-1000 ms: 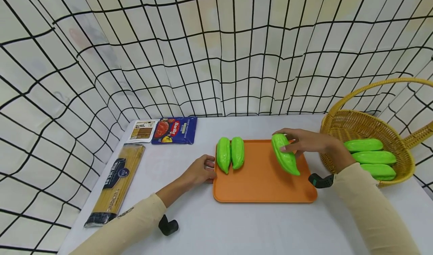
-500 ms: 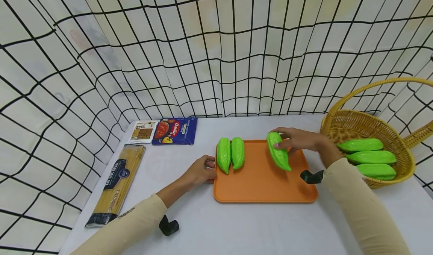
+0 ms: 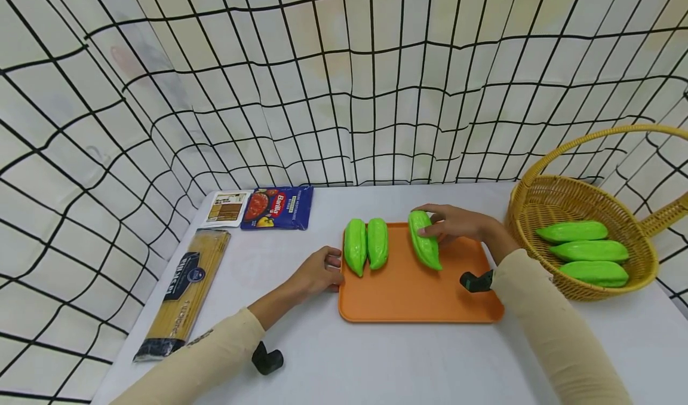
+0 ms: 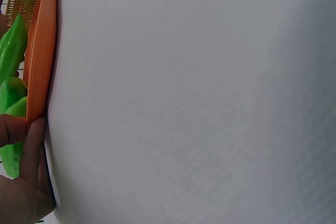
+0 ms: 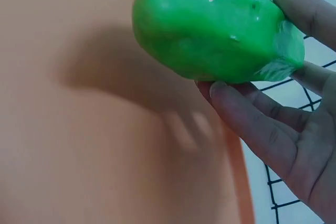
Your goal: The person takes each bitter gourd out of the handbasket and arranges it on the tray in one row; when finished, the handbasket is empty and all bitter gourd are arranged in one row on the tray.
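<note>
My right hand [image 3: 454, 223] grips a glossy green banana-like fruit [image 3: 423, 241] over the middle of the orange tray [image 3: 419, 306]. In the right wrist view, the fruit [image 5: 210, 30] sits between thumb and fingers, held above the tray with its shadow on the surface. Two more such fruits, a left one [image 3: 355, 247] and a right one [image 3: 378, 244], lie side by side at the tray's left end. At the tray's left edge my left hand [image 3: 317, 272] pinches the rim; the left wrist view shows thumb and fingers [image 4: 32, 150] on either side of it.
To the right stands a wicker basket [image 3: 524, 244] with a tall handle and three green fruits [image 3: 591, 250] inside. On the left lie a spaghetti pack [image 3: 185, 291], a blue Barilla pouch [image 3: 285, 208] and a white packet [image 3: 226, 209]. Black netting [image 3: 371, 94] surrounds the table.
My right hand has carried the green fruit leftward across the tray, towards the two lying there. My left hand has stayed at the tray's edge.
</note>
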`<control>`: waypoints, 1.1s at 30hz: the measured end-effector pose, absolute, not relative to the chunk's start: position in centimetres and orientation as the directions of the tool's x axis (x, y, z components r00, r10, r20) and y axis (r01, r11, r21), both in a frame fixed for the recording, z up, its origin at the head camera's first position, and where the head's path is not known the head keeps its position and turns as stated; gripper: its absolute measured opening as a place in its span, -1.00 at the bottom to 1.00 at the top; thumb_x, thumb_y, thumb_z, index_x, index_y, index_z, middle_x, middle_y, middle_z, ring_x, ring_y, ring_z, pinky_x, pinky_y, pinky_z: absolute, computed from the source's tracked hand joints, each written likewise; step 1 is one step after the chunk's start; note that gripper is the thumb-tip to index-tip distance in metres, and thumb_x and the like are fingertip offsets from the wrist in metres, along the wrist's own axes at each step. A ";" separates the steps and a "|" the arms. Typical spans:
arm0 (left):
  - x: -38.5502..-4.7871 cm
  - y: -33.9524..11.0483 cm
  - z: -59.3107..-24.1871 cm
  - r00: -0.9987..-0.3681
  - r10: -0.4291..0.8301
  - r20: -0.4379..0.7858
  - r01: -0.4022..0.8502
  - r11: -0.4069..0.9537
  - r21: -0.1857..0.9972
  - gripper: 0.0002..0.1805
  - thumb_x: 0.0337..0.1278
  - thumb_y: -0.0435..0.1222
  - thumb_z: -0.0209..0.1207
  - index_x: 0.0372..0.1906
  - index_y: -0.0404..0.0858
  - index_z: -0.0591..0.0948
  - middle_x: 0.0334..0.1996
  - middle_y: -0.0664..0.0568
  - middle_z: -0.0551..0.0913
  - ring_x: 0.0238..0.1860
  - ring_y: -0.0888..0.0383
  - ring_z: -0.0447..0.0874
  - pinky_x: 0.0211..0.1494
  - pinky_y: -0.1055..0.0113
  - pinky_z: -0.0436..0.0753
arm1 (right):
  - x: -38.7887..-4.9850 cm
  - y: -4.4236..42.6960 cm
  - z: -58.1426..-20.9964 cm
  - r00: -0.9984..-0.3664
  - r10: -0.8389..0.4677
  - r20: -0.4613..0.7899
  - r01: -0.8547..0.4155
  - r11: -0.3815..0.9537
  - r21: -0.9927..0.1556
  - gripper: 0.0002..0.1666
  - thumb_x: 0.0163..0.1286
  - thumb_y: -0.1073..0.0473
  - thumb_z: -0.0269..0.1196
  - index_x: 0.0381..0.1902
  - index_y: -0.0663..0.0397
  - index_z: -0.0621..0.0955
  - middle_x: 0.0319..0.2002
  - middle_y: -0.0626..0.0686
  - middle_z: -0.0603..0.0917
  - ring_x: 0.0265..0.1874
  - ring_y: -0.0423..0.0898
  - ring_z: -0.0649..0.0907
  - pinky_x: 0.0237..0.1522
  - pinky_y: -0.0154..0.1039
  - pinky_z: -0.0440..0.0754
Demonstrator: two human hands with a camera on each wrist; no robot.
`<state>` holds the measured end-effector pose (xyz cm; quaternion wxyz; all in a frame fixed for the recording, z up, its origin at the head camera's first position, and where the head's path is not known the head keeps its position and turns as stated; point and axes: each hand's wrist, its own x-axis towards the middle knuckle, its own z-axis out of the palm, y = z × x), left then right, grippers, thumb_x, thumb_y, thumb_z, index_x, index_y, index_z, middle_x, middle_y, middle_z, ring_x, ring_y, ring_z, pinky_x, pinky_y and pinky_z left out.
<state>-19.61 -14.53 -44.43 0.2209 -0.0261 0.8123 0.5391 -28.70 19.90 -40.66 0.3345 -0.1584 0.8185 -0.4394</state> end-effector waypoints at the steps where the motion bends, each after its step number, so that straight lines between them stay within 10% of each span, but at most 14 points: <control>1: -19.6 -14.6 -44.4 -0.901 0.198 -0.386 -0.279 0.416 0.865 -0.30 -0.03 -0.52 0.26 0.33 -0.35 0.39 0.06 -0.16 0.48 -0.09 0.03 0.63 -0.14 0.24 0.80 | -28.8 19.8 -40.8 -0.726 -0.549 -0.414 0.041 0.567 -0.823 -0.12 0.37 -0.12 0.31 0.54 -0.14 0.21 0.25 0.29 0.45 0.03 0.07 0.69 0.16 0.01 0.70; 33: -19.6 -14.5 -44.5 -0.905 0.191 -0.381 -0.272 0.428 0.862 -0.29 -0.03 -0.49 0.29 0.34 -0.33 0.39 0.05 -0.14 0.50 -0.06 0.04 0.62 -0.14 0.26 0.79 | -28.8 15.7 -42.0 -0.800 -0.437 -0.412 0.116 0.561 -0.820 -0.13 0.42 -0.08 0.26 0.49 0.20 0.20 0.19 0.35 0.51 -0.13 0.02 0.74 0.05 -0.09 0.75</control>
